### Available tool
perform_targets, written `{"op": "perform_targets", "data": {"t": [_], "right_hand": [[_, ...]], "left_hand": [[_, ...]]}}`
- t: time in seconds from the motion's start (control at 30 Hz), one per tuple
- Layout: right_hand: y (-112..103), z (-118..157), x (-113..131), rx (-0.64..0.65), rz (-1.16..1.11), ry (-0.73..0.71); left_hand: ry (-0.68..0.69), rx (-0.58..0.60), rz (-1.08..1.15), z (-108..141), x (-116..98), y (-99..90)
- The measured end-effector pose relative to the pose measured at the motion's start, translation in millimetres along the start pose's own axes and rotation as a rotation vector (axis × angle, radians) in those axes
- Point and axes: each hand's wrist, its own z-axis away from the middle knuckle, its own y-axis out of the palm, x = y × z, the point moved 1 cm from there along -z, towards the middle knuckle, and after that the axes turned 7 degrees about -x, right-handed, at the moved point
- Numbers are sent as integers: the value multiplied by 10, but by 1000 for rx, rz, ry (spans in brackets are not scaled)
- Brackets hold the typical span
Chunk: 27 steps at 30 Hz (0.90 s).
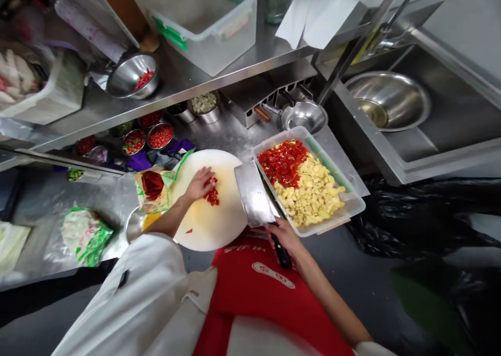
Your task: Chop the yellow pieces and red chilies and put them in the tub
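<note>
My right hand (287, 241) grips the black handle of a cleaver (254, 193). The broad blade is raised over the right edge of the round white cutting board (223, 225), beside the plastic tub. On the board, my left hand (199, 184) lies with fingers stretched against a small pile of chopped red chili (212, 195). One loose red piece (189, 231) sits near the board's front. In the clear plastic tub (354, 204) to the right are chopped red chili (284, 163) and pale yellow sliced pieces, perhaps ginger (309, 194).
An open bag of red chilies (152, 186) stands left of the board, by a metal bowl (134, 225). Small metal pots (160, 135) of chopped ingredients sit under the steel shelf (195, 84). At right is a sink with a steel basin (407, 103); black plastic bags (387, 225) lie below.
</note>
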Motion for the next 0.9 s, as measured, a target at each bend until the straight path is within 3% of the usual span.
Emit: {"op": "perform_targets", "data": {"t": [0.07, 0.17, 0.33, 0.47, 0.6, 0.77, 0.9], "right_hand": [[102, -130, -89, 13, 15, 43], [184, -303, -161, 7, 6, 66], [353, -415, -255, 84, 85, 138], [525, -420, -340, 219, 128, 187], [531, -400, -345, 265, 81, 209], [333, -282, -154, 196, -80, 183], [85, -89, 230, 13, -129, 63]], "left_hand": [[63, -8, 26, 263, -120, 127], [41, -106, 79, 520, -371, 308], [-222, -395, 122, 587, -826, 576], [-408, -599, 194, 503, -1141, 719], [-442, -642, 237, 422, -1323, 722], [-278, -612, 218, 67, -1635, 510], [-66, -586, 263, -500, -2168, 327]]}}
